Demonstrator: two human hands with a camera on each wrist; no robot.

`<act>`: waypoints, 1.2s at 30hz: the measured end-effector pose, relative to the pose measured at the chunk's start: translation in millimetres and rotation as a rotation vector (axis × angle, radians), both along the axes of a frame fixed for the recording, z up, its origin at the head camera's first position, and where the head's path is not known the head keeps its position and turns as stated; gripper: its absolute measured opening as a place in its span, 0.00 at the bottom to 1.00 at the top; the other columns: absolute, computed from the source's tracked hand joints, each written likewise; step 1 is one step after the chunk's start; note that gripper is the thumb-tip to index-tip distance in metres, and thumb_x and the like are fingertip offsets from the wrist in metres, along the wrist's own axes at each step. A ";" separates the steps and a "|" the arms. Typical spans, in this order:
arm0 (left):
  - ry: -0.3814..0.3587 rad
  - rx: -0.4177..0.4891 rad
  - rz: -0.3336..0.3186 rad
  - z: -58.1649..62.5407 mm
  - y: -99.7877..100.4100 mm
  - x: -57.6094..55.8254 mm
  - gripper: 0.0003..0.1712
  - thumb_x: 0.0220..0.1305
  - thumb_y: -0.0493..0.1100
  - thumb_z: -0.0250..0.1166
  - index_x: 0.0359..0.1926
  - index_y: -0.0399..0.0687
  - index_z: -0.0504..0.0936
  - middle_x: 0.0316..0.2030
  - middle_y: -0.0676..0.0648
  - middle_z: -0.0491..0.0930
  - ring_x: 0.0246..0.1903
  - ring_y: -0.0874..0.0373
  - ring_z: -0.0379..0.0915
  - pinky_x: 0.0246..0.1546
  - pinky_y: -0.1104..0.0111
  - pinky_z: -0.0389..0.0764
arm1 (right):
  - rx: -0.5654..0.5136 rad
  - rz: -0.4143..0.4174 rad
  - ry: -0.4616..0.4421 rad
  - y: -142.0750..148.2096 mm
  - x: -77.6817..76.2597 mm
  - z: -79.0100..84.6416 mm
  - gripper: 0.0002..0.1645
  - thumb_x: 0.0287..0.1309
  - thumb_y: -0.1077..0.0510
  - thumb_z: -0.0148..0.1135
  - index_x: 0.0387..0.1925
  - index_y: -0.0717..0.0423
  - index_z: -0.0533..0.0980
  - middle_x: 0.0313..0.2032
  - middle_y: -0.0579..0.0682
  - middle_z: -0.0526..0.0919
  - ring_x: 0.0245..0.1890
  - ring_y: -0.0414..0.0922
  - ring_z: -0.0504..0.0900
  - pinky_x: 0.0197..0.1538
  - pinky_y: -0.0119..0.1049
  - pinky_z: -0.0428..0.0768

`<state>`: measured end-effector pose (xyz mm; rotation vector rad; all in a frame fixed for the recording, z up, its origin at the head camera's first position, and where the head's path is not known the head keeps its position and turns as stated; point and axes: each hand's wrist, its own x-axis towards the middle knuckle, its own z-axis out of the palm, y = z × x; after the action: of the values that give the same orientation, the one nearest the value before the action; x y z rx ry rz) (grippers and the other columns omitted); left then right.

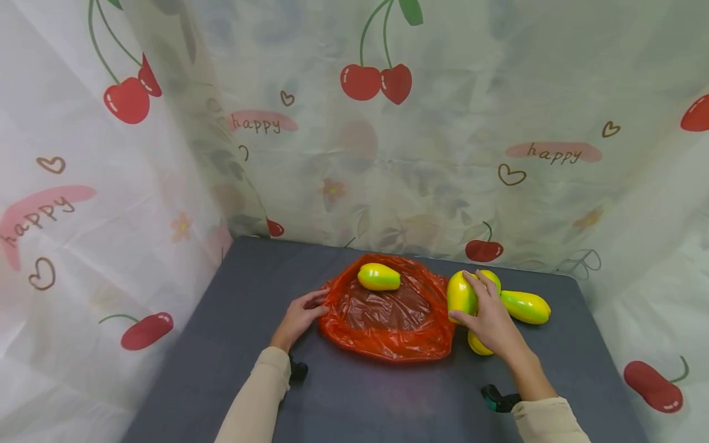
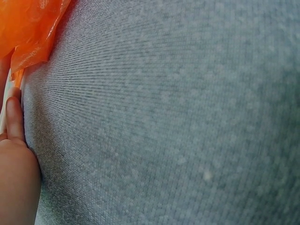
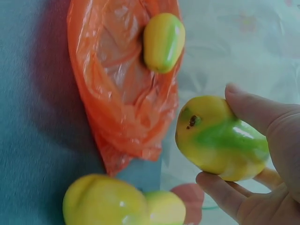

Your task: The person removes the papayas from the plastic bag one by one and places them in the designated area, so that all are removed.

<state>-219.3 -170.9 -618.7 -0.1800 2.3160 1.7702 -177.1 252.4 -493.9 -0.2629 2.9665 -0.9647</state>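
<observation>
A red plastic bag [image 1: 388,351] lies on the table with its mouth spread wide, and one yellow-green papaya [image 1: 379,277] rests inside near its far side. At the bag's left edge, my left hand [image 1: 299,317] pinches the plastic between thumb and fingers; the left wrist view shows only part of this grip. My right hand [image 1: 493,317] grips another papaya [image 3: 220,140] just off the bag's right edge, thumb on one side and fingers on the other. Beside and behind that hand lie more papayas, one stretched out to the right [image 1: 526,307] and one partly covered below the hand [image 1: 479,343].
The dark grey table [image 1: 365,400] ends at a back edge close behind the bag. A pale curtain [image 1: 432,154] printed with cherries stands around the back and both sides.
</observation>
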 end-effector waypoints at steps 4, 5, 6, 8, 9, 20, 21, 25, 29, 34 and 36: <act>0.005 0.008 0.001 0.1 0.2 -0.7 0.25 0.65 0.48 0.71 0.63 0.65 0.81 0.58 0.51 0.84 0.63 0.51 0.77 0.68 0.50 0.75 | 0.015 -0.007 0.000 12.9 3.5 0.9 0.56 0.60 0.47 0.72 0.80 0.57 0.52 0.77 0.71 0.47 0.72 0.73 0.58 0.66 0.73 0.67; 0.004 0.010 0.003 0.4 0.2 -0.8 0.25 0.65 0.48 0.71 0.63 0.65 0.81 0.58 0.51 0.84 0.63 0.52 0.77 0.68 0.51 0.75 | 0.018 -0.011 -0.002 16.4 4.5 1.4 0.56 0.60 0.47 0.72 0.80 0.57 0.52 0.77 0.71 0.47 0.72 0.73 0.58 0.66 0.73 0.67; 0.008 0.006 0.003 0.7 0.1 -0.8 0.25 0.65 0.48 0.71 0.63 0.65 0.81 0.58 0.51 0.84 0.63 0.52 0.77 0.68 0.51 0.75 | 0.019 -0.017 -0.005 20.1 5.6 2.2 0.56 0.60 0.47 0.72 0.80 0.58 0.51 0.77 0.71 0.46 0.72 0.74 0.58 0.66 0.73 0.67; 0.011 0.005 0.004 0.7 0.2 -1.1 0.26 0.65 0.48 0.71 0.63 0.65 0.81 0.58 0.51 0.84 0.63 0.52 0.77 0.68 0.51 0.75 | 0.019 -0.031 -0.006 27.6 8.1 3.4 0.56 0.61 0.47 0.72 0.79 0.59 0.51 0.77 0.72 0.46 0.71 0.74 0.58 0.65 0.74 0.67; 0.011 0.004 0.004 0.7 0.1 -1.3 0.26 0.65 0.48 0.71 0.64 0.65 0.81 0.58 0.51 0.84 0.63 0.52 0.77 0.68 0.51 0.75 | 0.018 -0.040 -0.005 31.3 9.3 3.8 0.56 0.61 0.47 0.72 0.79 0.59 0.51 0.77 0.72 0.46 0.71 0.74 0.58 0.64 0.74 0.67; -0.006 -0.003 0.001 1.0 -0.4 -2.2 0.26 0.65 0.48 0.71 0.64 0.65 0.80 0.58 0.51 0.84 0.64 0.51 0.76 0.70 0.50 0.73 | 0.056 -0.121 0.041 63.8 22.4 0.4 0.55 0.59 0.53 0.74 0.78 0.62 0.53 0.75 0.76 0.48 0.69 0.78 0.56 0.60 0.77 0.65; -0.007 -0.004 0.000 0.8 -0.2 -2.3 0.26 0.65 0.48 0.71 0.64 0.65 0.80 0.58 0.51 0.84 0.64 0.51 0.76 0.70 0.50 0.73 | 0.061 -0.125 0.042 66.2 22.8 -0.4 0.54 0.59 0.54 0.74 0.78 0.62 0.53 0.75 0.76 0.48 0.69 0.78 0.56 0.60 0.77 0.65; -0.006 0.000 0.006 0.9 -0.1 -2.4 0.26 0.65 0.48 0.71 0.64 0.65 0.81 0.58 0.50 0.84 0.63 0.51 0.76 0.69 0.50 0.74 | 0.063 -0.124 0.036 74.7 22.6 -2.9 0.53 0.59 0.56 0.73 0.77 0.64 0.54 0.75 0.77 0.47 0.69 0.78 0.56 0.60 0.77 0.66; -0.007 0.003 0.008 0.9 0.5 -2.4 0.26 0.65 0.47 0.71 0.64 0.65 0.81 0.58 0.50 0.84 0.63 0.51 0.77 0.69 0.50 0.74 | 0.058 -0.131 0.016 83.8 23.0 -5.9 0.53 0.59 0.57 0.72 0.77 0.64 0.53 0.75 0.77 0.46 0.69 0.78 0.55 0.59 0.77 0.65; -0.012 -0.003 0.008 -0.2 0.8 -2.7 0.26 0.65 0.48 0.71 0.64 0.65 0.81 0.58 0.50 0.84 0.63 0.51 0.76 0.69 0.50 0.74 | 0.073 -0.133 -0.019 93.6 26.2 -11.5 0.53 0.57 0.58 0.71 0.77 0.66 0.53 0.75 0.78 0.44 0.69 0.79 0.54 0.59 0.78 0.65; -0.016 0.000 0.010 -1.2 0.4 -3.4 0.26 0.64 0.48 0.71 0.63 0.66 0.81 0.58 0.51 0.84 0.63 0.51 0.76 0.69 0.50 0.74 | 0.083 -0.132 -0.033 96.0 27.4 -13.4 0.53 0.57 0.58 0.71 0.76 0.67 0.53 0.75 0.79 0.44 0.68 0.79 0.54 0.58 0.78 0.65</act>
<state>-222.6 -170.4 -620.0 -0.2054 2.3085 1.7664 -149.8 348.4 -507.4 -0.0504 3.0171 -0.8444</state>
